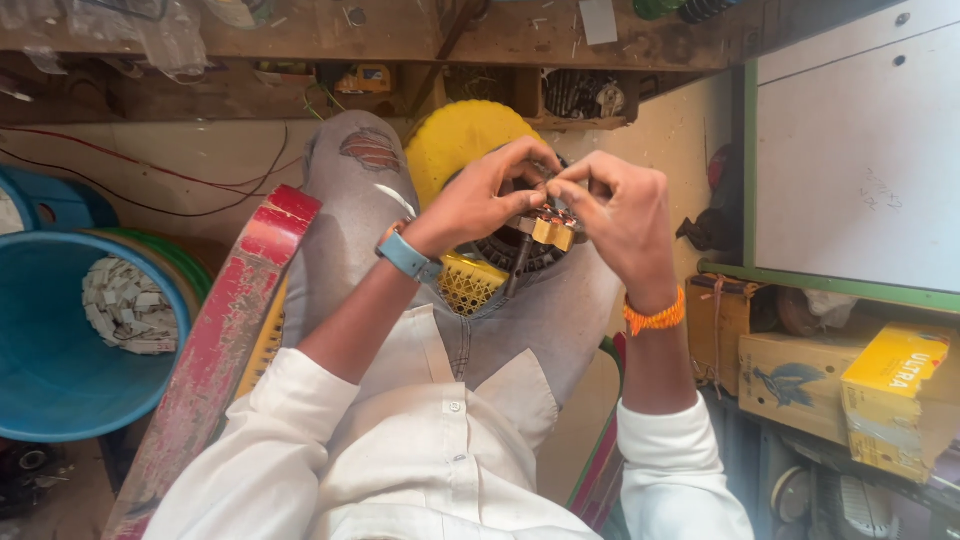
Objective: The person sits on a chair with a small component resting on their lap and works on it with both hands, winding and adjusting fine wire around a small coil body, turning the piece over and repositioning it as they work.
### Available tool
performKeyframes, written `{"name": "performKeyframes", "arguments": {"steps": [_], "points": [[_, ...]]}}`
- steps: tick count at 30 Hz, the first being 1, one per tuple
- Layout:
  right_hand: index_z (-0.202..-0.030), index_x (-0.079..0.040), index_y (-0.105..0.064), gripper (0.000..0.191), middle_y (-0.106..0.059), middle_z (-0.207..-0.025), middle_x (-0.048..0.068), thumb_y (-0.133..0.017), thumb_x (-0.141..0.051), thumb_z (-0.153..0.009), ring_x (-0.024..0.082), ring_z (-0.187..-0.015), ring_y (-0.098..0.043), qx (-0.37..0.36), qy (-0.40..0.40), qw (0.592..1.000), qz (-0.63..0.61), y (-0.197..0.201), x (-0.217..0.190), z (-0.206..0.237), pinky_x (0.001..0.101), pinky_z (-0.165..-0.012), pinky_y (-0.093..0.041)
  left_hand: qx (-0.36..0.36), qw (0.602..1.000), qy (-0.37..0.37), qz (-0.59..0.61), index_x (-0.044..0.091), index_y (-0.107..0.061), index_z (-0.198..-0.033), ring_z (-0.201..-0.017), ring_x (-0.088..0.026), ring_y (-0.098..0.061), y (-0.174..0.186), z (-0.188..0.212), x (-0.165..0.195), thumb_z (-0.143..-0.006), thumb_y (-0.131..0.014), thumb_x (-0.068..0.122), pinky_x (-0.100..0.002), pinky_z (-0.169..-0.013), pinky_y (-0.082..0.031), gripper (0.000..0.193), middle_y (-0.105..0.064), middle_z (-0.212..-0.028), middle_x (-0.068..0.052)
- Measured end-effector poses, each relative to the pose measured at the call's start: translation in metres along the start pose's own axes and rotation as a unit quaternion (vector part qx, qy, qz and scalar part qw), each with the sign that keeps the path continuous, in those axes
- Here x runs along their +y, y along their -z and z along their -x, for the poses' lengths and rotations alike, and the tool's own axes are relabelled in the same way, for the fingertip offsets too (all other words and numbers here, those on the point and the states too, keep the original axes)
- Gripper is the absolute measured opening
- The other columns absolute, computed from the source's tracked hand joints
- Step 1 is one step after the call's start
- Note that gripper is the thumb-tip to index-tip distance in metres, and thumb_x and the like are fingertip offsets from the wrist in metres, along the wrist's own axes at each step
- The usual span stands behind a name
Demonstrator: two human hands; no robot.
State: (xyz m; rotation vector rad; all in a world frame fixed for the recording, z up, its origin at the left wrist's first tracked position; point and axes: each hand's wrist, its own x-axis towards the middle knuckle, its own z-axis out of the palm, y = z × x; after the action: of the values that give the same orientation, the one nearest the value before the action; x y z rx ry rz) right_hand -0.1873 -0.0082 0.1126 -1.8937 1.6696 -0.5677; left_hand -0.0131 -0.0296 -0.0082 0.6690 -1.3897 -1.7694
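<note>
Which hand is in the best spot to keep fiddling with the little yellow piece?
Probably the right hand. Its fingertips pinch right at the small yellow part over the round dark motor piece. The left hand curls around from the other side and seems to steady it.

Two bare hands [490, 195] [620, 215], one round blue plastic tub [60, 340], one yellow plastic fan guard [455, 140], and two yellow cardboard boxes [895, 395] [790, 385].
</note>
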Motion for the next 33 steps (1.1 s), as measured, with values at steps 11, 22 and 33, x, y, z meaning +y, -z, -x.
{"name": "performKeyframes", "arguments": {"steps": [11, 22, 33], "points": [[-0.094, 0.000, -0.074, 0.008, -0.070, -0.078, 0.002, -0.079, -0.004, -0.089, 0.004, -0.059, -0.046, 0.084, 0.008, 0.996, -0.042, -0.019, -0.025, 0.058, 0.0244, -0.053, -0.037, -0.135, 0.983, -0.084, -0.089, 0.006, -0.052, -0.133, -0.101, -0.015, -0.071, 0.028, -0.009, 0.012, -0.093, -0.072, 0.005, -0.032, -0.095, -0.054, 0.044, -0.076, -0.103, -0.006], [-0.094, 0.000, -0.072, 0.012, -0.060, -0.070, 0.000, -0.082, -0.006, -0.088, 0.005, -0.056, -0.039, 0.105, 0.000, 0.993, -0.052, -0.037, -0.012, 0.071, 0.0251, -0.051, -0.034, -0.170, 0.975, -0.080, -0.119, 0.008, -0.048, -0.136, -0.102, -0.012, -0.070, 0.032, -0.017, 0.022, -0.093, -0.072, 0.007, -0.031, -0.096, -0.052, 0.049, -0.076, -0.103, -0.005], [-0.097, -0.001, -0.075, 0.011, -0.041, -0.061, -0.005, -0.080, -0.008, -0.090, 0.002, -0.056, -0.034, 0.113, -0.070, 0.989, -0.065, -0.038, -0.014, 0.076, 0.0236, -0.051, -0.028, -0.191, 0.980, 0.002, 0.057, 0.007, -0.046, -0.137, -0.106, -0.009, -0.065, 0.036, -0.017, 0.015, -0.095, -0.073, 0.012, -0.028, -0.094, -0.054, 0.051, -0.068, -0.111, -0.006]]}}
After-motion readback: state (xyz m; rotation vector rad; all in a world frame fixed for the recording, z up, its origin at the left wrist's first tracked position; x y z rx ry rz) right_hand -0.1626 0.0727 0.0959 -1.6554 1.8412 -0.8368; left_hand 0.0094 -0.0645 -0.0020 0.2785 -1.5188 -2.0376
